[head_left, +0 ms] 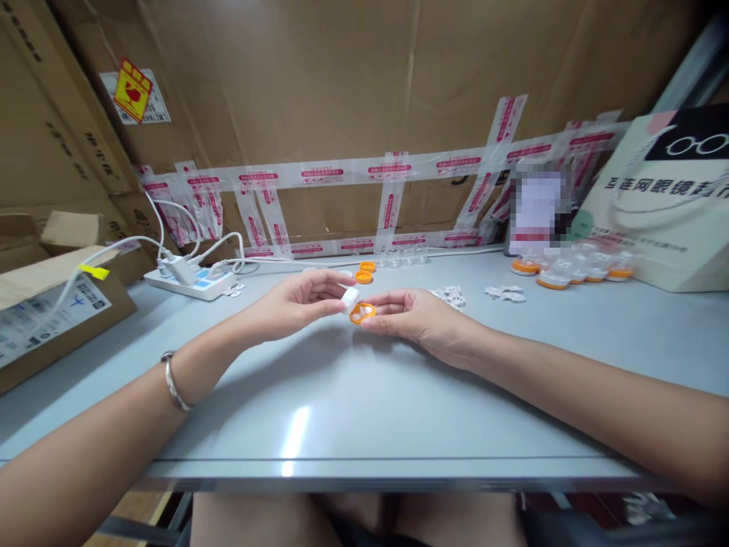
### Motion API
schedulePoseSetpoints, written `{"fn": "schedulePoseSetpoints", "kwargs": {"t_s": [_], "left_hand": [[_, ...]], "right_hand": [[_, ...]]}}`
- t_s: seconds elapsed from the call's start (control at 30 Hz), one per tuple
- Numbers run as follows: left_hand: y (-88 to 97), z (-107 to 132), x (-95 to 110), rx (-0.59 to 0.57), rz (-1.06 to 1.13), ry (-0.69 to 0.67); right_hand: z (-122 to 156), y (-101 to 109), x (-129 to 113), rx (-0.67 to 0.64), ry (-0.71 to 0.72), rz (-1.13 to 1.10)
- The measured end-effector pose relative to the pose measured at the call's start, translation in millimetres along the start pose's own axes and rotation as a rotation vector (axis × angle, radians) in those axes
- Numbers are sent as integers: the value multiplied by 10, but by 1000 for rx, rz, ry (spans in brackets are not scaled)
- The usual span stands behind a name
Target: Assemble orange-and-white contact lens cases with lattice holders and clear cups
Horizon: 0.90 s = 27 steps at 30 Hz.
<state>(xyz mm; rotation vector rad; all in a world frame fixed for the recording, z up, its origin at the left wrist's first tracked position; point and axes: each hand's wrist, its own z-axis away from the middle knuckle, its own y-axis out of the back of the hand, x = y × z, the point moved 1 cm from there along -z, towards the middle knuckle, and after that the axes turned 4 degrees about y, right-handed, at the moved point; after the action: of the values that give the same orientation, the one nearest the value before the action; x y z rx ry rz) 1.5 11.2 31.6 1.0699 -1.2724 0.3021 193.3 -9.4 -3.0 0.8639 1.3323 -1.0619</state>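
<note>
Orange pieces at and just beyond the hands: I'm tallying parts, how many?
3 visible: the held piece in the right hand; beyond, a nearer loose piece and a farther loose piece. Others may be hidden.

We can pass over the table (pixel 421 418) in front of our left hand (pixel 301 302) and right hand (pixel 414 317); farther back, the power strip (pixel 213 286), orange pieces (pixel 367 267) and clear containers (pixel 589 267) obstruct access.
</note>
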Motion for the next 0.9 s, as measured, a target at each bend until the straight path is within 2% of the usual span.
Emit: {"fn": "schedulePoseSetpoints", "kwargs": {"t_s": [0.23, 0.63, 0.9], "left_hand": [[-58, -11, 8, -31, -31, -46], [-49, 31, 110, -35, -64, -135], [-28, 53, 121, 30, -146, -110]], "right_hand": [[31, -18, 0, 5, 78, 59], [97, -65, -34, 21, 156, 72], [133, -88, -50, 51, 166, 127]]}}
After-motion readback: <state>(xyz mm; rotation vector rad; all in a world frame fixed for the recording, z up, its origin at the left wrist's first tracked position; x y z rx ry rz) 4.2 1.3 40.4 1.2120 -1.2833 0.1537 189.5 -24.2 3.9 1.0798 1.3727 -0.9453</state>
